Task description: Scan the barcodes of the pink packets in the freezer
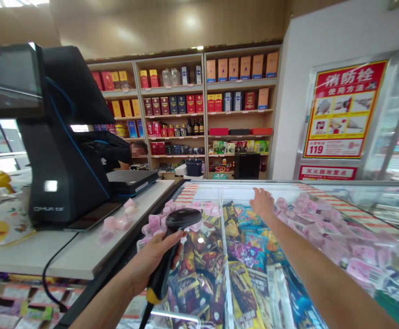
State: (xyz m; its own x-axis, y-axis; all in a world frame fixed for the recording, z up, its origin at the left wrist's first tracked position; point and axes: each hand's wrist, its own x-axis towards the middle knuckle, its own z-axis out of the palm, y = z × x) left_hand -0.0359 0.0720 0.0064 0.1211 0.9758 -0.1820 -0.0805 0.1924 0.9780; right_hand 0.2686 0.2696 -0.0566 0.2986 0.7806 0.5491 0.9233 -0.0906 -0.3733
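My left hand [156, 256] is wrapped around the handle of a black barcode scanner [183, 218] with a yellow-edged base and a trailing cable. The scanner is upright over a glass-topped freezer [233, 187]. My right hand [263, 202] reaches far forward over the freezer top, fingers stretched out, with nothing visible in them. Just right of that hand lies a heap of small pink packs [322, 224]. More pink packs [154, 224] sit behind and left of the scanner. Below the hands, colourful wrapped ice creams [199, 269] fill the freezer, split by a white divider [225, 265].
On the left counter [82, 256] stand a black checkout terminal [62, 169] and several pink pieces [115, 224]. A person [124, 160] is partly hidden behind the terminal. Shelves [204, 109] of boxed bottles line the back wall. A red-and-yellow poster [345, 109] hangs right.
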